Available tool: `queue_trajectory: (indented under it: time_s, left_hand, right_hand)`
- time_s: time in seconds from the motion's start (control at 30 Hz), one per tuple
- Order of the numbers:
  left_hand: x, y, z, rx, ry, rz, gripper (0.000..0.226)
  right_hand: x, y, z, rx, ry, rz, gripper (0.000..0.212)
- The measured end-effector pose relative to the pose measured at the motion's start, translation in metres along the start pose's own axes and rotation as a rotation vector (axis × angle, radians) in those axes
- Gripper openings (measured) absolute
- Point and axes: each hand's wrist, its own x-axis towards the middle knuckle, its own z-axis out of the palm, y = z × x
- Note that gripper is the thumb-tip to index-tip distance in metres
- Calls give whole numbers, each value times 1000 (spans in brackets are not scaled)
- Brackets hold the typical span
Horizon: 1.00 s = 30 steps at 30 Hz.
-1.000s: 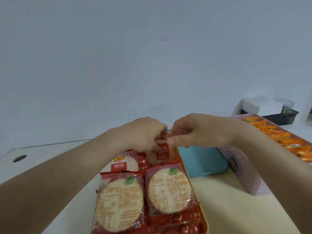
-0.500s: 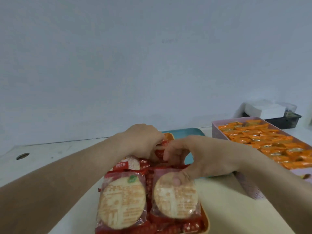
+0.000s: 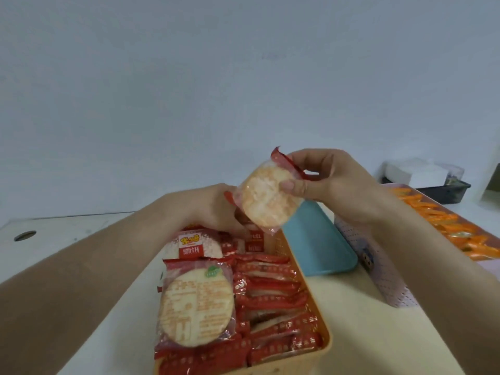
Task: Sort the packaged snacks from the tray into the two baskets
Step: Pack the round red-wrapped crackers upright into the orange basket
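Above the far end of the orange basket, the right hand pinched a round rice-cracker packet between thumb and fingers, held clear of the red packets below; the left hand rested among them, its grip hidden behind the raised packet

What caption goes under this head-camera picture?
Right hand holds a rice cracker packet above the orange basket; left hand reaches into it.

The fingertips of the left hand are hidden behind the round rice cracker in clear red-edged wrapping; the near end of the orange plastic basket is cut off by the bottom edge; the pink perforated basket is partly covered by the right forearm; packet print is blurred.
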Motion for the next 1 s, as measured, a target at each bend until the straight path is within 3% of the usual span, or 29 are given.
queue_trajectory:
  time_s: [0.1, 0.33, 0.5, 0.63, 0.73, 0.87, 0.93, 1.0]
  left_hand:
    - [-2, -3, 2, -41, 56, -27, 22]
    - [-1, -10, 6, -71, 145, -45, 17]
    - [-1, -11, 13, -152, 152, -33, 24]
    - [-25, -5, -4, -225, 149, -55, 7]
    - [-73, 2, -17, -304, 181, -131, 37]
    - [-130, 12, 0, -410, 5, -162, 84]
    - [-137, 11, 13, -388, 25, -134, 107]
    - [-137, 9, 21, -294, 70, -205, 124]
  right_hand:
    - [9, 17, 14, -208, 51, -71, 23]
    - [1, 35, 51, -955, -134, -241, 16]
    - [10, 56, 65, -1186, -156, -278, 9]
    - [16, 56, 62, -1126, -176, -198, 17]
    - [13, 37, 56, -996, -260, -26, 28]
    - [0, -2, 53, -840, -161, -54, 46]
    - [-15, -22, 65, -759, -368, 11, 73]
    - [-24, -22, 81, -859, -593, 45, 95]
